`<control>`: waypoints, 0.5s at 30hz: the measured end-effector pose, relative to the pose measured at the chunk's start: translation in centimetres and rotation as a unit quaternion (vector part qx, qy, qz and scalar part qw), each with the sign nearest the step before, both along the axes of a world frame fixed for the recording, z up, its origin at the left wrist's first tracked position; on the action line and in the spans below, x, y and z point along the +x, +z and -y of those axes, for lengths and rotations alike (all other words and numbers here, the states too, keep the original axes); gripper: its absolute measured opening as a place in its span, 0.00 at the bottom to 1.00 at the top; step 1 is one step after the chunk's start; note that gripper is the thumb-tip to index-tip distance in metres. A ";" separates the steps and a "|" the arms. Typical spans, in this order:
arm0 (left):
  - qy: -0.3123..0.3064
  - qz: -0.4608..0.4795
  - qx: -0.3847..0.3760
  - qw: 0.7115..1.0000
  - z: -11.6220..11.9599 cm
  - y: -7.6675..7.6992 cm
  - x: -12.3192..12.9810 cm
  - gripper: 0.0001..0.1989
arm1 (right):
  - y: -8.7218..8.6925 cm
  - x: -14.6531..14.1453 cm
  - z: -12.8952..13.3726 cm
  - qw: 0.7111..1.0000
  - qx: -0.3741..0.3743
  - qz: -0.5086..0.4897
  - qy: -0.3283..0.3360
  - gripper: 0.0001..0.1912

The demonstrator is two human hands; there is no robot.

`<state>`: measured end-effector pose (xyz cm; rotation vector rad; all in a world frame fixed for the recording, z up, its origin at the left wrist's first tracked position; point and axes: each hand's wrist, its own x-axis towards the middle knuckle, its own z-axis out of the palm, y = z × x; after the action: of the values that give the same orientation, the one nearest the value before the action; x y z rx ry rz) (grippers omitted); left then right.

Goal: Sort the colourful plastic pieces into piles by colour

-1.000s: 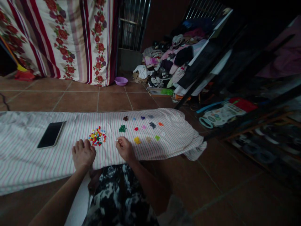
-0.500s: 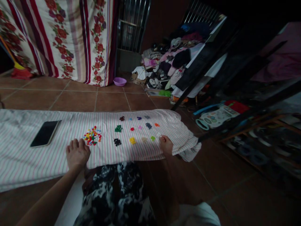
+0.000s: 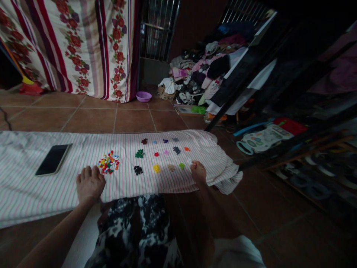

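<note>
The white pieces (image 3: 189, 161) toward the right of the surface (image 3: 80, 152), at the right hand (image 3: 198, 171) (grip indeterminable), are probably light, hard and slippery, requiring a pinch on opposite sides; the left hand (image 3: 90, 183) rests released near the mixed pile (image 3: 108, 163).

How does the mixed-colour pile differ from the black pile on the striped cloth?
Colour: the mixed pile shows red, yellow, white and other colours; the black pile is one colour.
Size: the mixed pile covers more cloth than the black pile.
Place: the mixed pile lies close by the left hand; the black pile sits apart from both hands.
Shared: both are small pieces on the striped cloth.
</note>
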<state>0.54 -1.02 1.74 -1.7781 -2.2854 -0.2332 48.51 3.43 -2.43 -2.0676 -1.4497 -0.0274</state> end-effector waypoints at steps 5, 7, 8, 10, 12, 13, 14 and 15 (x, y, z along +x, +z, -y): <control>0.002 0.030 -0.007 1.000 0.0 0.2 0.2 0.18 | -0.5 -0.2 -0.2 0.999 0.034 -0.012 0.014 0.17; 0.004 0.030 -0.012 0.999 0.0 0.1 0.1 0.18 | -0.5 -0.5 -0.3 0.999 0.034 -0.010 0.016 0.18; 0.004 0.026 -0.013 1.000 -0.1 0.1 0.1 0.19 | -0.4 -0.6 -0.4 0.999 0.030 -0.007 0.017 0.18; 0.003 0.018 -0.010 1.000 -0.1 -0.1 0.0 0.19 | -0.3 -0.8 -0.8 1.000 0.019 0.002 0.019 0.19; -0.002 0.010 -0.005 1.000 0.0 -0.3 0.0 0.20 | -0.2 -1.0 -1.1 1.000 0.008 0.013 0.022 0.19; -0.003 0.007 -0.001 1.000 -0.1 -0.3 -0.1 0.20 | -0.2 -1.0 -1.3 1.000 0.005 0.016 0.021 0.19; -0.003 0.004 0.003 1.000 -0.1 -0.4 -0.1 0.20 | -0.3 -0.9 -1.5 1.000 0.004 0.016 0.020 0.19; -0.003 0.003 0.007 1.000 -0.1 -0.5 -0.1 0.20 | -0.4 -0.9 -1.7 1.000 0.005 0.015 0.020 0.18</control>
<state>0.42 -0.94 1.21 -1.7803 -2.2765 -0.2544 47.62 5.09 -2.81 -2.0379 -1.5050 -0.0513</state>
